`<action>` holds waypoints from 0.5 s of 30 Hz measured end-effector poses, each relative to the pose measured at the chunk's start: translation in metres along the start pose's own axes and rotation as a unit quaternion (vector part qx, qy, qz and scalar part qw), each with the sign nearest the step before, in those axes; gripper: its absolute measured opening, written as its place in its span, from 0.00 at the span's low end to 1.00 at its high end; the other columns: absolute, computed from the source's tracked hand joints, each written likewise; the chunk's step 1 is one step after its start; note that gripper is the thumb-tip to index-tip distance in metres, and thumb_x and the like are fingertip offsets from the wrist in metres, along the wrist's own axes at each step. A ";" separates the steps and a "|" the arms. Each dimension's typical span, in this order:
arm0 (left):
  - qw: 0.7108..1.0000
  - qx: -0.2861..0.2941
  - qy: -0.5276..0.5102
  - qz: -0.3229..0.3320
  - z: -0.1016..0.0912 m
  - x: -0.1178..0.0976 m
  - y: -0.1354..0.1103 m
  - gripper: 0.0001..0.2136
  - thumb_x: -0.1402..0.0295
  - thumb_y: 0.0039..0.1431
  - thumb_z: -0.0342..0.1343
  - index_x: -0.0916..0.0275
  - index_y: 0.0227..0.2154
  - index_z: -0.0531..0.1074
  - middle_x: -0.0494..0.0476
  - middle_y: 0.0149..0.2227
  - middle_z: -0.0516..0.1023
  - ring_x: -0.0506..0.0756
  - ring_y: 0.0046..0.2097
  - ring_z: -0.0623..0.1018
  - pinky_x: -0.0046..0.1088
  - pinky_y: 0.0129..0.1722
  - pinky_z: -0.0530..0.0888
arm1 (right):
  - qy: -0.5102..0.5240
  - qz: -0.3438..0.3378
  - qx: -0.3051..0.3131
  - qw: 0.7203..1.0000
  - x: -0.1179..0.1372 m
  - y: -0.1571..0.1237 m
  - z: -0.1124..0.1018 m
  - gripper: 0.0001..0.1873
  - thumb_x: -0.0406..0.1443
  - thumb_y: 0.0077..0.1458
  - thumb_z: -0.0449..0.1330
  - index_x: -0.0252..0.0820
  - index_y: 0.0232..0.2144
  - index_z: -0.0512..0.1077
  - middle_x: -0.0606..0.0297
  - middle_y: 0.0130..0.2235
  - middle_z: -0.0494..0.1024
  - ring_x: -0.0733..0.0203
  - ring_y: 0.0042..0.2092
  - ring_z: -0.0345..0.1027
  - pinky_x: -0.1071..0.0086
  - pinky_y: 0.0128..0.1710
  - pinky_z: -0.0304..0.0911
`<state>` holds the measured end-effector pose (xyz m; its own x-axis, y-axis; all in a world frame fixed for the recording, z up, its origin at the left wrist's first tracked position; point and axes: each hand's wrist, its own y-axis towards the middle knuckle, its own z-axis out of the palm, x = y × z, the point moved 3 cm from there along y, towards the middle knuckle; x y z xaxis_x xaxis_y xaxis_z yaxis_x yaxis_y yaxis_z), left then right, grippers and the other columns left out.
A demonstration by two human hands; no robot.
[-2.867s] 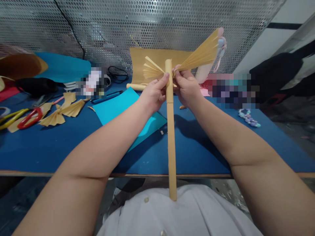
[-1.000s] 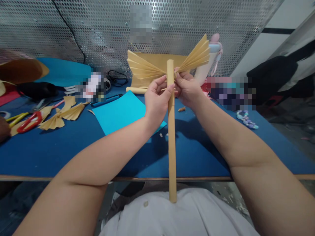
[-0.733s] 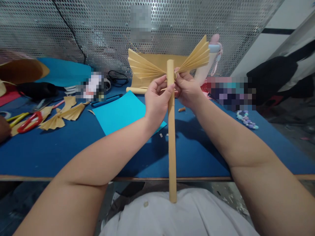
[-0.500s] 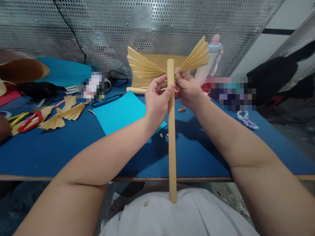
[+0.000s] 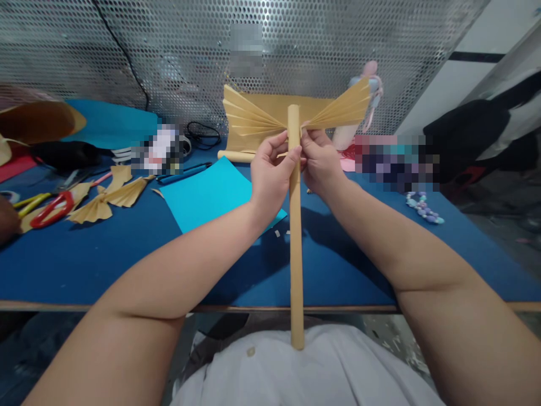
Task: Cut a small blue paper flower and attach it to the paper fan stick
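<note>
The left hand (image 5: 273,175) is keeping the paper stick (image 5: 296,254) steady with its fingers bent closed around it, while the right hand (image 5: 321,163) is pinching the pleated paper fan (image 5: 338,107) firmly against the stick, high above the blue table (image 5: 127,270).

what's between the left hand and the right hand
In the head view, a rolled kraft-paper tube runs up between the left hand and the right hand, with the gathered middle of a pleated paper fan behind its upper end.

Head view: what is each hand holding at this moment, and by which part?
The left hand grips the rolled brown-paper tube near its upper end; the right hand pinches the pleated paper fan at its gathered middle, just behind the tube.
</note>
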<state>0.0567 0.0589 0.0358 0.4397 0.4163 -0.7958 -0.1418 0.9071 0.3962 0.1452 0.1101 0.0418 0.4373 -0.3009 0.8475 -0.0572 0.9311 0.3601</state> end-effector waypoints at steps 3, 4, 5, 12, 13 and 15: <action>1.000 -0.006 0.015 -0.008 0.000 0.000 -0.001 0.09 0.73 0.60 0.62 0.55 0.41 0.73 0.50 0.42 0.82 0.52 0.42 0.82 0.29 0.45 0.78 | -0.012 0.010 -0.007 1.000 -0.002 -0.001 0.000 0.07 0.42 0.62 0.61 0.48 0.33 0.67 0.70 0.34 0.77 0.65 0.32 0.71 0.74 0.21 0.61; 1.000 -0.007 0.017 -0.011 0.001 0.000 -0.001 0.09 0.73 0.61 0.62 0.55 0.41 0.73 0.50 0.42 0.83 0.52 0.43 0.82 0.29 0.45 0.78 | -0.009 0.012 -0.010 1.000 -0.002 -0.001 0.000 0.07 0.41 0.62 0.61 0.48 0.34 0.67 0.70 0.33 0.76 0.65 0.33 0.72 0.74 0.22 0.61; 1.000 -0.007 0.018 -0.012 0.001 -0.001 -0.002 0.08 0.73 0.61 0.62 0.55 0.41 0.73 0.50 0.42 0.83 0.52 0.43 0.82 0.29 0.44 0.78 | 0.002 0.014 -0.016 1.000 -0.002 -0.002 0.000 0.05 0.39 0.62 0.60 0.48 0.34 0.67 0.70 0.33 0.76 0.66 0.33 0.72 0.75 0.22 0.61; 0.999 0.001 0.024 0.048 -0.006 0.001 0.006 0.11 0.69 0.58 0.65 0.57 0.43 0.73 0.52 0.42 0.83 0.52 0.42 0.82 0.28 0.43 0.79 | 0.053 0.055 -0.037 0.996 0.003 -0.014 0.008 0.08 0.36 0.64 0.59 0.44 0.31 0.70 0.72 0.28 0.72 0.70 0.27 0.65 0.76 0.25 0.63; 0.998 0.002 0.025 0.062 -0.009 0.002 0.008 0.13 0.67 0.57 0.67 0.58 0.43 0.72 0.53 0.42 0.83 0.53 0.43 0.83 0.28 0.44 0.79 | 0.055 0.066 -0.031 0.996 0.004 -0.016 0.009 0.08 0.37 0.64 0.59 0.43 0.31 0.71 0.72 0.28 0.72 0.70 0.27 0.65 0.76 0.27 0.64; 0.996 0.017 0.024 0.086 -0.011 0.004 0.013 0.18 0.62 0.52 0.71 0.58 0.43 0.72 0.54 0.43 0.83 0.54 0.46 0.83 0.29 0.47 0.79 | 0.061 0.097 -0.014 0.993 0.006 -0.017 0.011 0.10 0.39 0.66 0.57 0.44 0.32 0.72 0.71 0.29 0.74 0.69 0.30 0.68 0.74 0.32 0.67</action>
<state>0.0464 0.0731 0.0326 0.3693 0.5690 -0.7347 -0.1806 0.8195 0.5439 0.1383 0.0899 0.0449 0.5255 -0.0894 0.8461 -0.1264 0.9752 0.1815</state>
